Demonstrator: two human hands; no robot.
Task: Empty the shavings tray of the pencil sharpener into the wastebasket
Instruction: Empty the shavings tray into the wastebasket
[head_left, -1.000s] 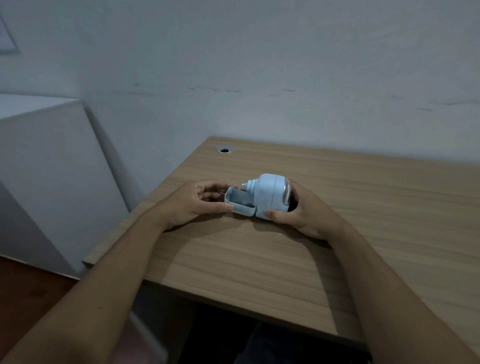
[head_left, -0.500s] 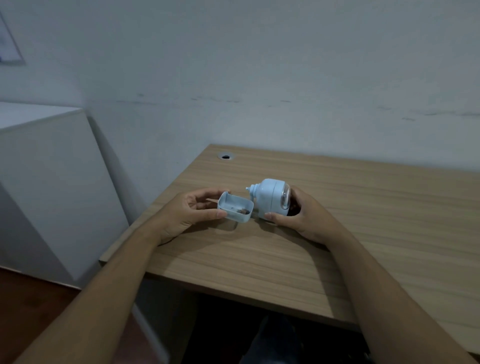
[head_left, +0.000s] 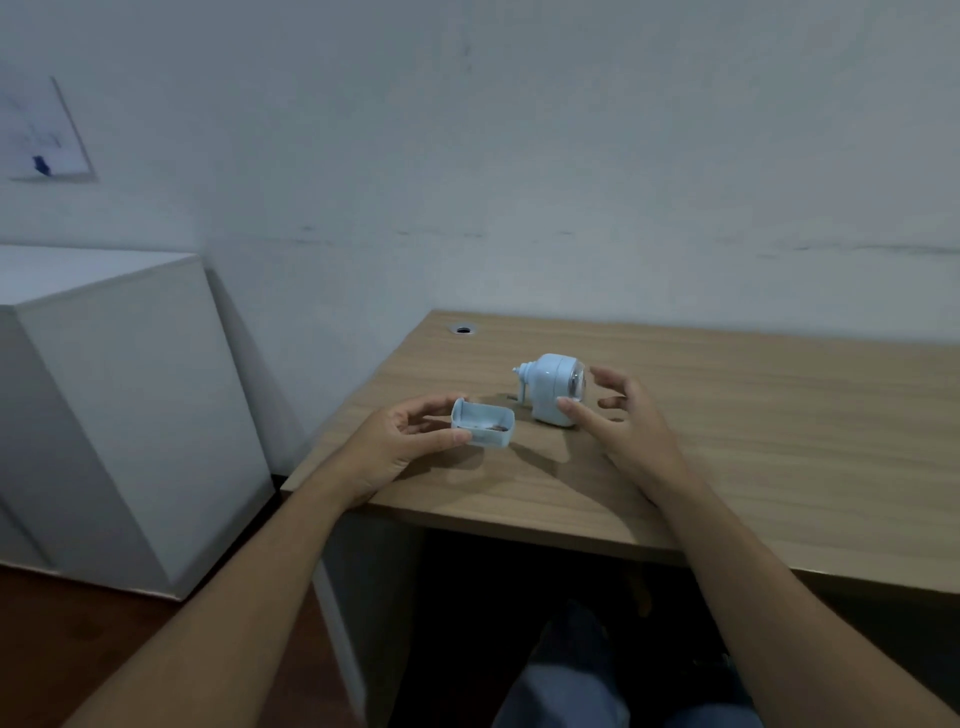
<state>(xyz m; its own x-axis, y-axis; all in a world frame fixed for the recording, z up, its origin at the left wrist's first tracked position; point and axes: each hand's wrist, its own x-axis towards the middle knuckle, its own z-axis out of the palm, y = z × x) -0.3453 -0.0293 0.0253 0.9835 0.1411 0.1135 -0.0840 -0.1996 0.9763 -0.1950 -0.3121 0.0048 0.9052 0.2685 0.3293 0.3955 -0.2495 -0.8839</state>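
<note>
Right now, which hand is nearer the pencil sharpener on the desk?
Right. The right hand is open right beside the sharpener, thumb at its base; the left hand holds the tray farther off.

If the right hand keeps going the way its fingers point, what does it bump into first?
Probably the pencil sharpener. The right hand is open, fingers pointing left at its body, with the thumb tip seemingly right at its base, though depth is hard to judge.

Both forearms reaching forward, hands apart.
Left hand (head_left: 402, 441) pinching, thumb under and fingers curled over, grip closed on something small. Right hand (head_left: 621, 421) spread and loose, fingers splayed, thumb extended, grip holding nothing.
</note>
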